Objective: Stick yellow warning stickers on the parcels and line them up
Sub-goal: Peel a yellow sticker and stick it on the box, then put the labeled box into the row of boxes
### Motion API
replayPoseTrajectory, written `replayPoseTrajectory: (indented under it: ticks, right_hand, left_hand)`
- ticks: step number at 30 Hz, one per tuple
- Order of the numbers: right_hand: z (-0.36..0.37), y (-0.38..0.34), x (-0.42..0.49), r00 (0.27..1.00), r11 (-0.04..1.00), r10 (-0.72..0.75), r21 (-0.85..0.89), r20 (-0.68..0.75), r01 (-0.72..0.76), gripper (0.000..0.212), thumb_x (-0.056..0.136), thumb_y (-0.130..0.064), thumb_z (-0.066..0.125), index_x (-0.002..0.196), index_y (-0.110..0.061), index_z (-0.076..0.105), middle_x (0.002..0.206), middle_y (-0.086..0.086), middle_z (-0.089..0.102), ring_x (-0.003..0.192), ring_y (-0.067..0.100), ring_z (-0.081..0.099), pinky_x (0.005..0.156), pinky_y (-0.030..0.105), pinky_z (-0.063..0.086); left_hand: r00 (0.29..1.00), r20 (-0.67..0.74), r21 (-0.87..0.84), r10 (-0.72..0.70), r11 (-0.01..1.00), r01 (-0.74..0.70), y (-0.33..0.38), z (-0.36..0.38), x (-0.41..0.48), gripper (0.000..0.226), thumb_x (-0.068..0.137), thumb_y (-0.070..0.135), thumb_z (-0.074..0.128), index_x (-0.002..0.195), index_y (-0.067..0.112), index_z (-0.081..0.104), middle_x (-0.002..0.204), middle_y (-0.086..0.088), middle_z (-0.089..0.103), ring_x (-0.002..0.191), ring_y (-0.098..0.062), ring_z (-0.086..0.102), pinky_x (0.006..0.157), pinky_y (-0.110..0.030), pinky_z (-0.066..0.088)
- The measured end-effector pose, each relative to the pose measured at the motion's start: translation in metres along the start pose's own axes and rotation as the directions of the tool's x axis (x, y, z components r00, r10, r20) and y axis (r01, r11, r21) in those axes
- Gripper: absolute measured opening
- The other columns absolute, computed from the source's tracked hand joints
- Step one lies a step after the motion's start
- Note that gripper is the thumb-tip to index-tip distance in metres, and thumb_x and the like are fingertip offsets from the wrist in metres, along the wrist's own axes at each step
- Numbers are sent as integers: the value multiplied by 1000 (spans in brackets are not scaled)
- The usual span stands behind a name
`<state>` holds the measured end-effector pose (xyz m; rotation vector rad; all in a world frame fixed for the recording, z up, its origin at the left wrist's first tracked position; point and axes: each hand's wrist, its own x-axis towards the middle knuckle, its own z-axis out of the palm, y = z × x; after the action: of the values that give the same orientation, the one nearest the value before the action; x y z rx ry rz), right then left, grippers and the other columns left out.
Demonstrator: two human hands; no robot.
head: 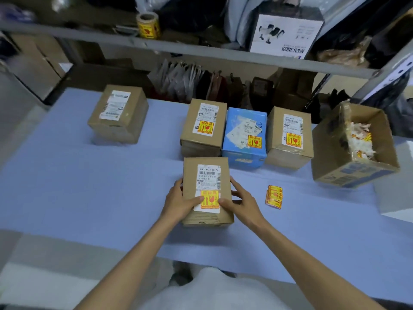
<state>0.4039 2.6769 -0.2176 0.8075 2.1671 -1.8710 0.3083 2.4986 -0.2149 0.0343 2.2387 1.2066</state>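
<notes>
Pressing a yellow sticker (209,199) onto center parcel (206,191), left hand (178,201) and right hand (242,201) clasp its sides. Five parcels total: three stickered (245,136) behind, one bare (118,113) upper left. Loose stickers (274,196) right.

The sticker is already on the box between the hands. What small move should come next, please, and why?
Probably slide the near parcel forward and left, to stand at the left end of the row beside the brown parcel. Its yellow sticker already lies flat, both hands, left and right, hold its sides, and the three stickered parcels stand side by side. The far-left parcel shows no sticker yet.
</notes>
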Motion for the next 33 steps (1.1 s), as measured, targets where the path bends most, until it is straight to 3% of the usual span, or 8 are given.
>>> replayPoseTrajectory:
  ticks: [3, 11, 16, 18, 21, 27, 33]
  right_hand:
    - [32, -13, 10, 998, 1000, -31, 2, 51, 31, 78, 84, -28, 72, 148, -36, 29, 121, -1, 59, 90, 2, 65, 66, 11, 53]
    - [109, -43, 38, 987, 997, -75, -21, 142, 79, 75, 85, -25, 71, 147, -26, 29, 120, 1, 58, 95, 9, 64, 69, 14, 55]
    - [137, -73, 61, 991, 990, -128, -56, 42, 131, 46, 87, -20, 67, 129, -12, 51, 121, 1, 64, 94, 7, 64, 68, 10, 52]
    - [141, -88, 72, 983, 979, -185, -81, 0, 185, 39, 88, -18, 66, 125, -13, 60, 116, 0, 68, 94, 8, 66, 71, 11, 52]
    - [145, -111, 89, 972, 970, -230, -97, -48, 225, 30, 87, -15, 64, 117, -18, 64, 108, -3, 71, 95, 11, 66, 81, 27, 55]
    - [142, -145, 130, 971, 974, -201, -133, -128, 184, 54, 85, -16, 67, 133, -14, 42, 116, -7, 57, 107, 15, 58, 95, 36, 51]
    - [135, -166, 177, 978, 969, -175, -194, -114, 151, 47, 86, -14, 67, 128, -16, 45, 126, 1, 60, 114, 19, 59, 99, 44, 49]
  left_hand:
    - [999, -48, -37, -14, 999, 12, -14, -34, -2, 77, 76, 28, 79, 141, 21, 37, 134, -1, 53, 102, -13, 52, 84, -26, 42]
    - [979, -193, -112, -64, 993, 43, -42, -106, -1, 73, 77, 24, 78, 140, 22, 41, 132, -2, 56, 97, -11, 51, 79, -24, 39]
    - [970, -244, -157, -23, 988, -16, -33, -141, 21, 65, 79, 18, 76, 136, 23, 45, 132, 0, 57, 99, -12, 55, 80, -21, 41]
    - [971, -240, -154, -10, 988, -28, -23, -154, 35, 65, 80, 16, 74, 137, 23, 45, 131, 0, 59, 100, -12, 55, 84, -22, 41]
    - [980, -199, -135, 16, 990, -44, -7, -169, 61, 66, 82, 17, 72, 140, 27, 43, 131, 0, 58, 107, -15, 56, 88, -25, 43]
    - [989, -122, -90, 79, 992, -90, 35, -185, 115, 71, 82, 15, 72, 144, 26, 38, 131, 1, 58, 112, -16, 54, 99, -33, 44]
    - [996, -44, -77, 75, 994, -79, 59, -187, 164, 75, 85, 14, 68, 148, 25, 29, 136, 1, 55, 123, -21, 52, 106, -40, 41]
